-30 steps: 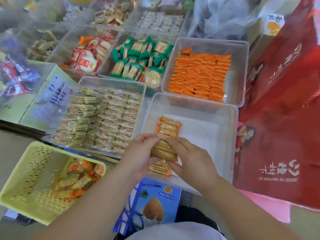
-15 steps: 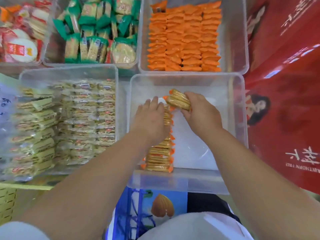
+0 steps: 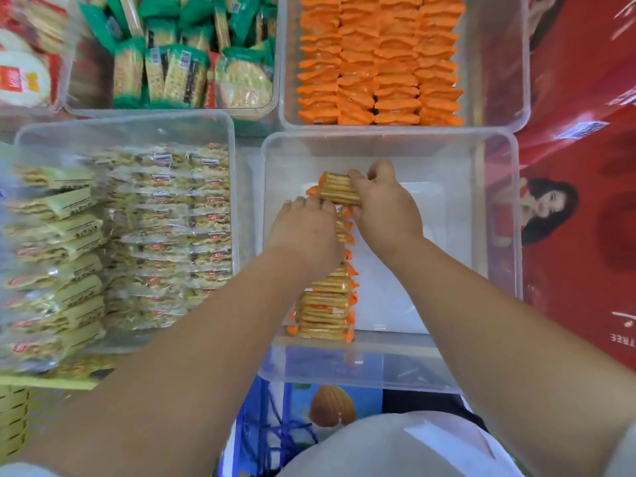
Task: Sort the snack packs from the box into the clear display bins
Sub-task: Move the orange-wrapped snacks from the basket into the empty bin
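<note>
beside red bag [image 3: 585,304] marked "tree", right hand [image 3: 385,208] pinches snack pack [image 3: 335,191], left hand [image 3: 304,228] flat on row [image 3: 327,304].

One cam only, worn on my head, wide-angle, facing fwd & almost straight down. It sits close over the near clear plastic bin [image 3: 490,218]; my white shirt [image 3: 395,445] fills the btm edge.

A clear plastic display bin [image 3: 389,136] fills the centre. Inside it, a row of orange-ended cracker packs [image 3: 327,311] runs from 6 toward 12 o'clock. The left hand [image 3: 304,232] lies flat on the row. The right hand [image 3: 385,208] pinches a single cracker pack [image 3: 335,191] at the row's far end, seemingly tilted. Bright orange packets [image 3: 378,63] sit at 12 o'clock, and pale yellow packs [image 3: 137,235] at 9 o'clock.
</note>
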A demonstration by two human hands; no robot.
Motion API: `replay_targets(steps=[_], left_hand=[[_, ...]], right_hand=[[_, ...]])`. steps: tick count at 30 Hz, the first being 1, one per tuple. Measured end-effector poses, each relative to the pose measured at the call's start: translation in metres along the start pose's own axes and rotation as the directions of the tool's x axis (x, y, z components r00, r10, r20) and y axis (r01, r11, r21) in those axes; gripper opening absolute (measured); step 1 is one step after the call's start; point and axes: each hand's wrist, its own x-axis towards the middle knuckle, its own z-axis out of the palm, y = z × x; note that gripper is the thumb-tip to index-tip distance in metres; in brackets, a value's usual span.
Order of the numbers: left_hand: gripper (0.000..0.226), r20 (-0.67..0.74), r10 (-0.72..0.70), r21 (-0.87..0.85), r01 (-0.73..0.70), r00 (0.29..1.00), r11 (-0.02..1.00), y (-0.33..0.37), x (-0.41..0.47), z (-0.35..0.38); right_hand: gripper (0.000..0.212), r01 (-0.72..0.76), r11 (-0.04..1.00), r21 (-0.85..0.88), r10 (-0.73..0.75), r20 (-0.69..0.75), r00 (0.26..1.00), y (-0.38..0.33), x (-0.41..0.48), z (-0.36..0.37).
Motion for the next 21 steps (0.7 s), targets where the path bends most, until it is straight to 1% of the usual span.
replay_targets(steps=[1,3,5,7,8,10,12,13,14,16,18,19,21], left_hand=[[0.049,-0.036,0.005,0.026,-0.004,0.999,1.000,0.000,-0.004,-0.002],[0.045,-0.167,0.020,0.050,-0.012,0.986,0.999,-0.001,-0.019,-0.006],[0.052,-0.326,-0.007,0.024,0.016,0.945,1.000,-0.004,-0.040,-0.010],[0.064,-0.459,-0.089,-0.055,0.072,0.884,0.996,-0.008,-0.060,-0.008],[0.070,-0.472,-0.137,-0.101,0.102,0.871,0.990,-0.010,-0.067,-0.006],[0.081,-0.392,-0.220,-0.165,0.168,0.893,0.972,-0.010,-0.074,0.001],[0.093,-0.311,-0.254,-0.159,0.213,0.916,0.964,-0.008,-0.073,0.009],[0.096,-0.305,-0.254,-0.145,0.219,0.918,0.965,-0.007,-0.072,0.012],[0.098,-0.313,-0.251,-0.133,0.219,0.916,0.967,-0.006,-0.071,0.015],[0.099,-0.331,-0.247,-0.122,0.218,0.911,0.968,-0.006,-0.070,0.018],[0.100,-0.336,-0.248,-0.125,0.218,0.909,0.968,-0.007,-0.070,0.019],[0.100,-0.337,-0.247,-0.130,0.215,0.908,0.968,-0.007,-0.070,0.019],[0.100,-0.338,-0.243,-0.137,0.208,0.909,0.968,-0.007,-0.070,0.019]], right_hand=[[0.058,0.003,1.000,-0.005,-0.003,0.005,1.000,-0.002,0.000,0.002],[0.057,0.023,1.000,0.015,-0.023,0.007,1.000,-0.006,0.000,0.003],[0.058,0.025,0.993,0.115,-0.025,-0.008,1.000,-0.005,-0.002,0.003],[0.055,0.016,0.971,0.240,-0.005,-0.047,0.999,-0.002,-0.005,0.003],[0.049,0.010,0.955,0.296,0.010,-0.066,0.998,-0.001,-0.007,0.003],[0.041,-0.016,0.912,0.409,0.062,-0.100,0.993,0.000,-0.014,0.005],[0.041,-0.057,0.852,0.521,0.151,-0.142,0.978,-0.002,-0.020,0.007],[0.043,-0.088,0.812,0.577,0.212,-0.152,0.965,-0.004,-0.021,0.008],[0.046,-0.134,0.761,0.634,0.287,-0.145,0.947,-0.007,-0.021,0.009],[0.052,-0.260,0.640,0.723,0.438,-0.066,0.897,-0.012,-0.017,0.010],[0.053,-0.351,0.554,0.755,0.510,0.025,0.860,-0.017,-0.011,0.009],[0.050,-0.364,0.543,0.757,0.514,0.044,0.857,-0.020,-0.009,0.008],[0.043,-0.348,0.571,0.744,0.483,0.038,0.875,-0.030,-0.008,0.006]])
